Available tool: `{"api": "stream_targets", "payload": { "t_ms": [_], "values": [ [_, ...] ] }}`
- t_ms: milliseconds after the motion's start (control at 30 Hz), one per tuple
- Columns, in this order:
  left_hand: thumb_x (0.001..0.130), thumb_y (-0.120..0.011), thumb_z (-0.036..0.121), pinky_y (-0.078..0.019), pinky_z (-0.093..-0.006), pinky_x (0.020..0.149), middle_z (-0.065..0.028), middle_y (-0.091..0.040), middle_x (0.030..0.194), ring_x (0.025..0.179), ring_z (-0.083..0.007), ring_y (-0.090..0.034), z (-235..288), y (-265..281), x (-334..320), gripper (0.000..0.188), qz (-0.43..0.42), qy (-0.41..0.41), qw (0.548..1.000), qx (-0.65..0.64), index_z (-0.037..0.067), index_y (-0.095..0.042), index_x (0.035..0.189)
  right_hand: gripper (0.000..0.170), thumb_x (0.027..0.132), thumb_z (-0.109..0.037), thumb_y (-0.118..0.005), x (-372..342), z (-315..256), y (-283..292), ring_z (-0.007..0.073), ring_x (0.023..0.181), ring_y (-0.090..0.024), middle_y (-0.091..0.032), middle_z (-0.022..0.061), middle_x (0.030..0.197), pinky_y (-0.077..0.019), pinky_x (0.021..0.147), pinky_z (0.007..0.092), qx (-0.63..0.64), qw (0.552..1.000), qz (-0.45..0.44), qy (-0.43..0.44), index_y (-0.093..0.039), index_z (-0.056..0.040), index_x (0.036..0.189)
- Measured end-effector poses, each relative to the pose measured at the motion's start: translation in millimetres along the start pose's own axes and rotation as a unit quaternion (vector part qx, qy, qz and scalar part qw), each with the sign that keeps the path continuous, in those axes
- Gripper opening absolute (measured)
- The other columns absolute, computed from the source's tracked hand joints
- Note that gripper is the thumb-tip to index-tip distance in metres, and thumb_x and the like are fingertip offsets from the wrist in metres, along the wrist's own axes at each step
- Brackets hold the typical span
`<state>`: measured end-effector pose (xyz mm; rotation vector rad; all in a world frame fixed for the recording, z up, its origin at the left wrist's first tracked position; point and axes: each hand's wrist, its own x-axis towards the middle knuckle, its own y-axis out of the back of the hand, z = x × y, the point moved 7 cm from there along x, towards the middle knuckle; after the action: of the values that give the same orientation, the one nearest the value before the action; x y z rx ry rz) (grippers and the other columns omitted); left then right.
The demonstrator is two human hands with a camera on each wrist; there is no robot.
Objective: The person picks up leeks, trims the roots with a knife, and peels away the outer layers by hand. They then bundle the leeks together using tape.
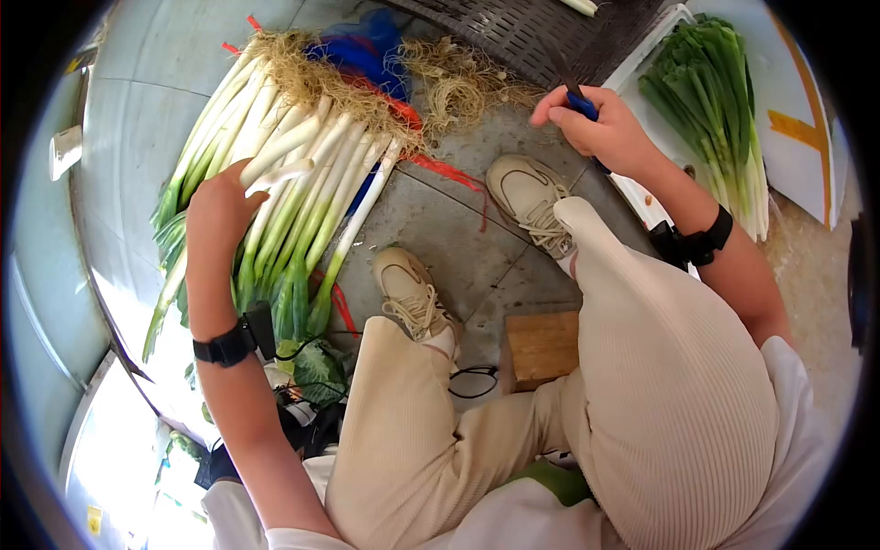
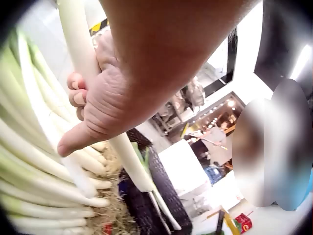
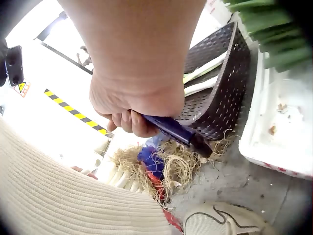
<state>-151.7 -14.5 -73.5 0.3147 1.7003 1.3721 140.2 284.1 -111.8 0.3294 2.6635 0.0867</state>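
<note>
My left hand (image 1: 220, 211) grips a thick white green onion (image 2: 129, 164), its fingers curled round the stalk and the thumb stretched out. Below that hand lies a large bundle of green onions (image 1: 307, 206), white stalks toward the far side and green leaves toward me. Their tangled roots (image 1: 293, 69) show at the far end. In my right hand (image 1: 605, 133) is a knife with a blue handle (image 3: 168, 129), held in curled fingers. Its dark narrow blade (image 1: 555, 64) points up and away, toward a woven basket.
The dark woven basket (image 1: 513, 37) at the far side holds a few trimmed stalks (image 3: 208, 71). At right, a white foam box (image 1: 632, 197) stands beside a bunch of green onions (image 1: 710, 101). Cut roots (image 1: 449, 87), blue netting (image 1: 371, 46) and red tape (image 1: 449, 170) lie on the floor.
</note>
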Motion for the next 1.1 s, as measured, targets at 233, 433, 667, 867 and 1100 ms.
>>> {"api": "stream_targets", "payload": {
  "t_ms": [233,433,667,867,1100],
  "values": [
    [0.079,-0.078,0.033,-0.0526,-0.0464,0.076,-0.0216,-0.070,0.092,0.086,-0.0400,-0.066,-37,-26,8,0.046,0.018,0.029,0.999,-0.039,0.011,-0.068,0.118,0.022,0.099,-0.020,-0.055,-27,24,24,0.0029,0.052,-0.034,-0.040,-0.0073,0.057,-0.0268,0.048,0.0234,0.066,0.996,0.005,-0.067,-0.067,-0.0042,0.091],
    [0.083,-0.075,0.033,-0.0525,-0.0458,0.076,-0.0200,-0.070,0.094,0.086,-0.0403,-0.066,-13,-22,2,0.037,0.048,-0.012,0.998,-0.026,0.010,-0.069,0.111,0.017,0.098,-0.018,-0.055,-95,73,95,0.0031,0.051,-0.032,-0.038,-0.0072,0.058,-0.0251,0.047,0.0234,0.059,0.988,0.140,-0.039,-0.063,-0.0052,0.091],
    [0.083,-0.078,0.033,-0.0536,-0.0422,0.070,-0.0139,-0.071,0.096,0.081,-0.0359,-0.067,69,-9,-3,0.036,0.088,-0.062,0.992,-0.069,0.013,-0.069,0.112,0.019,0.090,-0.017,-0.055,-218,171,193,0.0133,0.073,-0.045,-0.049,0.0032,0.083,-0.0394,0.067,0.0284,-0.129,0.928,0.334,-0.100,-0.053,-0.0038,0.103],
    [0.084,-0.077,0.033,-0.0521,-0.0430,0.067,-0.0104,-0.067,0.095,0.078,-0.0348,-0.066,112,-12,10,0.035,0.094,-0.103,0.989,-0.051,0.011,-0.068,0.109,0.028,0.093,-0.025,-0.055,-283,217,192,0.0351,0.080,-0.055,-0.055,0.0189,0.086,-0.0448,0.076,0.0421,-0.282,0.881,0.317,-0.211,-0.047,-0.0029,0.108],
    [0.084,-0.077,0.034,-0.0515,-0.0439,0.066,-0.0102,-0.064,0.096,0.075,-0.0354,-0.065,110,-29,29,0.036,0.114,-0.124,0.985,-0.032,0.009,-0.067,0.108,0.041,0.093,-0.036,-0.061,-320,288,199,0.0479,0.089,-0.062,-0.064,0.0298,0.091,-0.0483,0.079,0.0499,-0.252,0.835,0.317,-0.373,-0.051,0.0015,0.107]
  ]
}}
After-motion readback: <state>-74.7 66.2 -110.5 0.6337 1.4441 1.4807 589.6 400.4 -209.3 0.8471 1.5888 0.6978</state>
